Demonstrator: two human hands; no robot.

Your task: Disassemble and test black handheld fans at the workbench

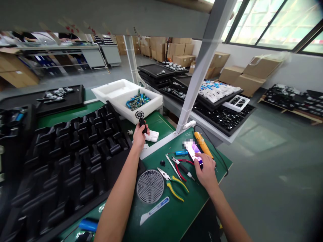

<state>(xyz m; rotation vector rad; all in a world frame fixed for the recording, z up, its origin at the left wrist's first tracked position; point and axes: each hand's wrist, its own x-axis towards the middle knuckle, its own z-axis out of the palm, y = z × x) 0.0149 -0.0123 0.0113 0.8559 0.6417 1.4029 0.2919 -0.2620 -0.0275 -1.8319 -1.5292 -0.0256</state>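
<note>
My left hand point(140, 135) is closed around the handle of a small black handheld fan housing point(139, 115), whose round spoked head points up. It is held just in front of a white foam box point(121, 107). My right hand point(206, 169) is over a lit smartphone point(194, 151) lying on the green table, with fingertips at its screen and the fingers apart. Around the phone lie a blue cylindrical cell point(181, 153), an orange-yellow tool handle point(203, 145), red-handled cutters point(181, 171) and tweezers point(173, 165). Yellow-green pliers point(178, 188) lie nearer me.
A round grey perforated dish point(150, 186) and a blue-white scraper point(155, 210) lie between my arms. On the left a black tray point(116, 168) holds several black moulded parts. Blue cells with green boards point(138, 101) fill part of the foam box. A metal post point(194, 74) rises beyond the table.
</note>
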